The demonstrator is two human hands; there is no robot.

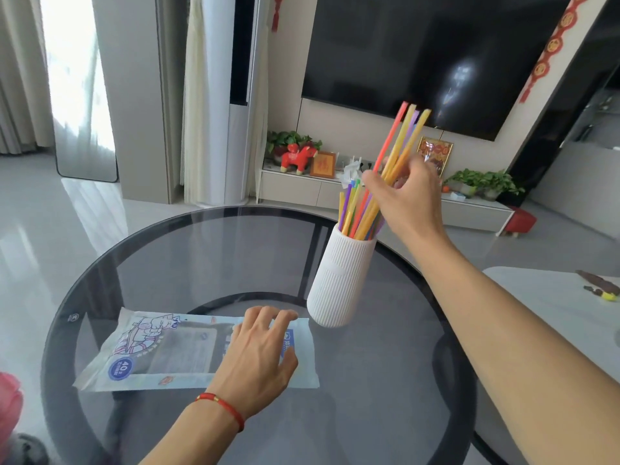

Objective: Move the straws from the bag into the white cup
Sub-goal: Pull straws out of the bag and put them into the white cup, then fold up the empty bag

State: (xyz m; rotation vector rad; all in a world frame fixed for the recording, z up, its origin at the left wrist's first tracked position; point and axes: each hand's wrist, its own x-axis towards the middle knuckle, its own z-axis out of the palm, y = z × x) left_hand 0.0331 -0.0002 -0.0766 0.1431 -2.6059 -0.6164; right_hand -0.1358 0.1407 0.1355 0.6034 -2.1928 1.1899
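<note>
Bench [385, 380]: round, dark glass top, carrying all task items.

Cup [339, 280]: white, ribbed, upright toward the far right edge of the bench. Holds a sheaf of coloured straws leaning to the right.

Straws [401, 142]: red, yellow, purple, orange, green and blue among them. Lower ends inside the cup; a shorter-looking group [350, 203] stands at the cup's left side, and a taller group fans up past the right hand. Whether the taller ones reach the cup's bottom cannot be told.

Right hand [407, 199]: above the cup, fingers [372, 179] curled and pinching the taller straws at mid-length, thumb side toward the camera.

Bag [161, 350]: clear plastic, printed with a blue label and a cartoon figure, lying flat near the left edge of the bench, just beside the cup's base. It looks empty, though the left hand covers its right end.

Left hand [258, 357]: palm down on the right end of the bag, fingers [278, 317] spread and fairly straight, pressing it to the bench. Red cord [223, 406] round the wrist.
</note>
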